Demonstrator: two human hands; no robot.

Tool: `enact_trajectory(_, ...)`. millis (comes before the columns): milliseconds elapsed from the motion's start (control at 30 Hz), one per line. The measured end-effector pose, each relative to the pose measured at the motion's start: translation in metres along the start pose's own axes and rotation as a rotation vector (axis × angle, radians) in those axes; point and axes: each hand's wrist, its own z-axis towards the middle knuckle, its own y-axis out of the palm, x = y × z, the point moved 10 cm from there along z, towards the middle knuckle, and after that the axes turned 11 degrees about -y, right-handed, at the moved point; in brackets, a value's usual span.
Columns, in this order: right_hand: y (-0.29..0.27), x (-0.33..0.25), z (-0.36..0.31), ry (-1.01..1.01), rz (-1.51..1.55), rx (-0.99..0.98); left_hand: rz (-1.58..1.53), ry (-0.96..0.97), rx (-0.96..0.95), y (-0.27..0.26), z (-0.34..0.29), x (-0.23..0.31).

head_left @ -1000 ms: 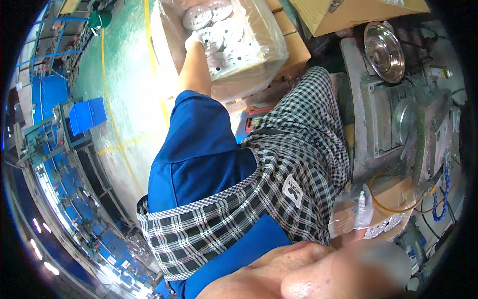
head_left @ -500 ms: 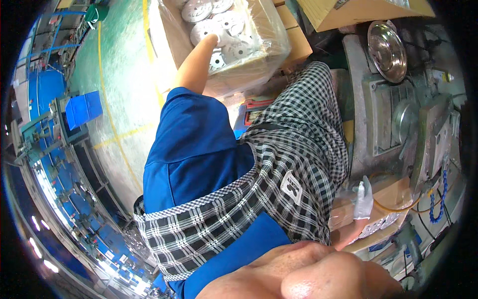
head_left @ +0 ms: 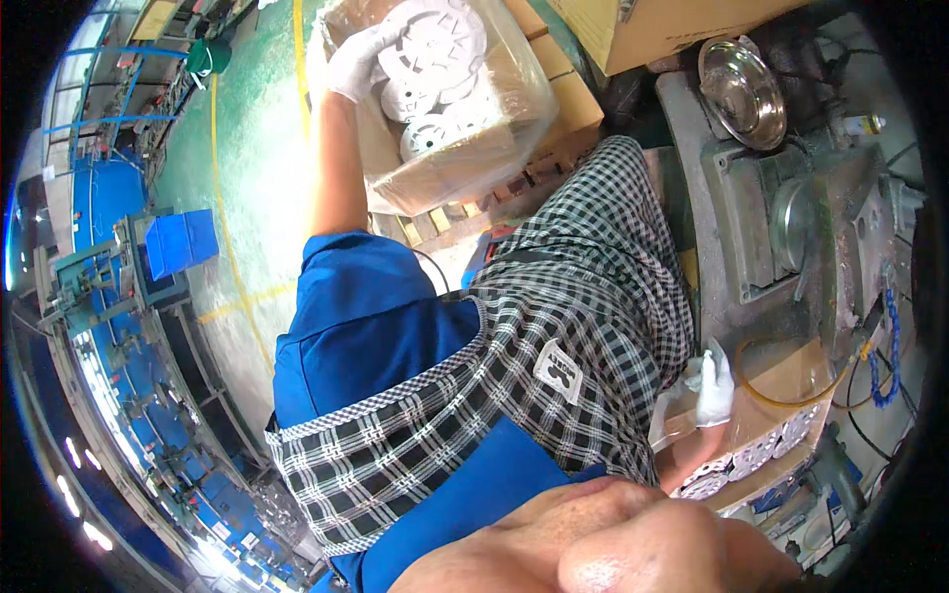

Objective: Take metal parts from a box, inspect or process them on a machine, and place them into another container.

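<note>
At the top of the view my left hand [head_left: 358,61], in a white glove, is closed on the edge of a pale round metal disc [head_left: 432,44] with cut-out slots. The disc is above an open cardboard box [head_left: 395,183] lined with clear plastic. More slotted discs [head_left: 427,133] lie in that box. At the lower right my right hand [head_left: 714,387], also gloved in white, has its fingers stretched out, and I see nothing held in it. It is beside a second cardboard box [head_left: 791,381] containing several similar discs [head_left: 753,453].
A grey machine [head_left: 741,227] with a round plate stands on the right, with a shiny metal bowl [head_left: 741,94] at its far end. A yellow hose [head_left: 781,400] and a blue coiled hose [head_left: 883,356] hang near the right box. A blue bin [head_left: 181,243] stands left.
My left hand has come up out of the box's discs and to the left, now with a disc in its grip. My right hand has shifted slightly, its fingers more spread.
</note>
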Motion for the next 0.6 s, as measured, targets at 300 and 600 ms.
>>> enact_trajectory(300,0.075,-0.065,0.046,-0.197,0.626,-0.172,0.634,0.195,-0.407,0.236,-0.025,0.051)
enact_trajectory(600,0.117,-0.098,0.041,-0.016,2.045,-0.643,0.712,1.001,-1.530,0.451,-0.202,0.029)
